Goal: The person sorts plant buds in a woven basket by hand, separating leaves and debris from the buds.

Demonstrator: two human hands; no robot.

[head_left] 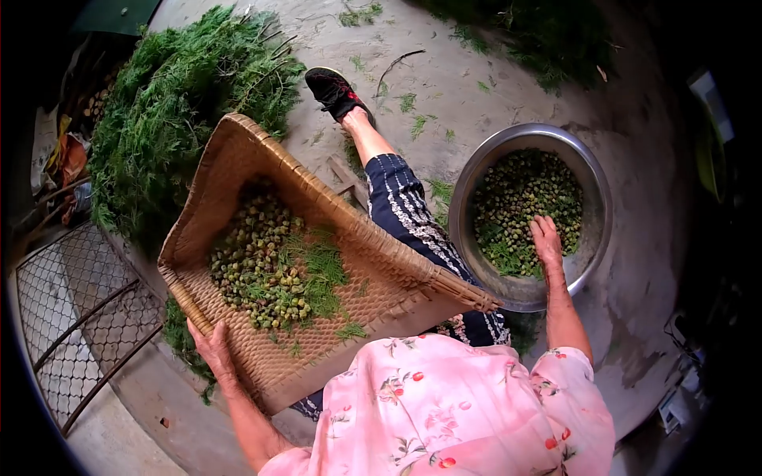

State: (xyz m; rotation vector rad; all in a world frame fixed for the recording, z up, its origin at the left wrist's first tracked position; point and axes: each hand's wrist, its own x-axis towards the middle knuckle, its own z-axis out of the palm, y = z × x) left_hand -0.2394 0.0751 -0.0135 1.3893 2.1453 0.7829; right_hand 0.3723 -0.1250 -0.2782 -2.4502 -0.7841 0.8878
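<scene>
My left hand [212, 349] is closed around the left rim of a woven winnowing basket [389, 293], which lies tilted across my lap. Inside the basket is a heap of small round green-brown cones [266, 262], with feathery green sprigs [321, 274] on its right side. On my right stands a round metal basin [601, 190] holding more of the same cones [524, 182] and some green bits. My right hand [545, 238] reaches into this basin, its fingers stretched over the cones and touching them; no grasped thing shows in it.
A big pile of cut evergreen branches [167, 135] lies behind the basket, and another dark green pile [532, 40] is at the far side. Wire mesh [75, 293] stands at left. My outstretched leg [405, 190] lies between basket and basin. Loose twigs dot the concrete floor [444, 87].
</scene>
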